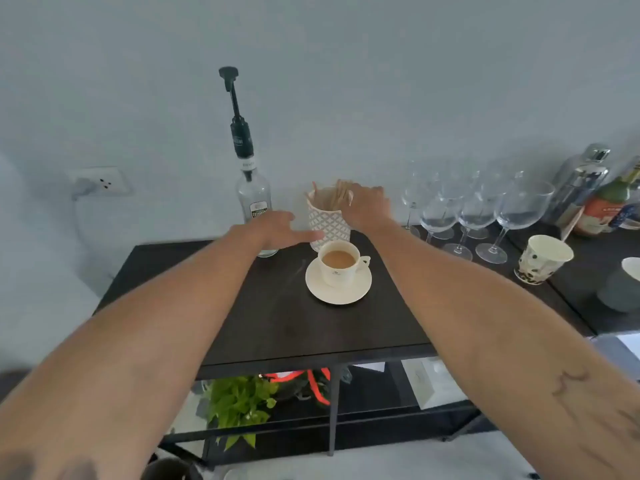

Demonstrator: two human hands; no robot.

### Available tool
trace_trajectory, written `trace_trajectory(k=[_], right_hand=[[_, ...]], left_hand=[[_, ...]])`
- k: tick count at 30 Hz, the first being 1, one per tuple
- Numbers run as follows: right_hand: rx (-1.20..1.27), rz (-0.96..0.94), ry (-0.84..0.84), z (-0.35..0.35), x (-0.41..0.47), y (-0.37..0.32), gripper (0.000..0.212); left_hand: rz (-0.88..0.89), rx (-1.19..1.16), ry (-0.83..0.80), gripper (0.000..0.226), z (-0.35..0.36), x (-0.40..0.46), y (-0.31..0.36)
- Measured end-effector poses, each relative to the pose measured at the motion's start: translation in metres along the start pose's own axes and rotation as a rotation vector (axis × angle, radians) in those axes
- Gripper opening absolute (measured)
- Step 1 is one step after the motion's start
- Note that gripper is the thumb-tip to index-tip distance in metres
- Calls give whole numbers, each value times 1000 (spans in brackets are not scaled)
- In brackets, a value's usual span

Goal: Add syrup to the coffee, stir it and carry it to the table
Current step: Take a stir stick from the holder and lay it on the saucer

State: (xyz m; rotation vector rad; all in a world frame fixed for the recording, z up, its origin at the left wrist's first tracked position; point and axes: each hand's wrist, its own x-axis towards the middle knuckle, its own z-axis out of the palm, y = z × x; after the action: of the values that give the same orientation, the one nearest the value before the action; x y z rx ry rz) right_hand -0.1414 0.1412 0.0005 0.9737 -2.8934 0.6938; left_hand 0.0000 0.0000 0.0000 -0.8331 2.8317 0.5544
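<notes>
Bottle label (258, 212) blurred, unreadable; left hand (277, 230) spread loose; right hand (367, 206) perhaps pinching stirrers (337, 197).

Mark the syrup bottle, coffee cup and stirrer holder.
syrup bottle (254, 197): head view, on the clear glass shoulder below the pump.
coffee cup (337, 273): head view, on the white front wall under the rim.
stirrer holder (328, 223): head view, on the patterned side wall.

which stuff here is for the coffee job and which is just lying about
For the job: coffee cup, saucer, syrup bottle, stir sticks in their holder.
Lying about: wine glasses, paper cup, plant, shaker.
</notes>
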Motion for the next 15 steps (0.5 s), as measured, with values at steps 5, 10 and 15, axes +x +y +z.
trace_trajectory(k=[5,10,15], right_hand=[[26,44,18,24,3,-1,41],[91,66,104,41,13,-3,29],[276,81,241,48,13,0,20]], left_hand=[[129,-87,-41,125,43,14,-24],[190,-81,-64,131,78,31,-29],[257,-129,-48,128,104,43,-29]])
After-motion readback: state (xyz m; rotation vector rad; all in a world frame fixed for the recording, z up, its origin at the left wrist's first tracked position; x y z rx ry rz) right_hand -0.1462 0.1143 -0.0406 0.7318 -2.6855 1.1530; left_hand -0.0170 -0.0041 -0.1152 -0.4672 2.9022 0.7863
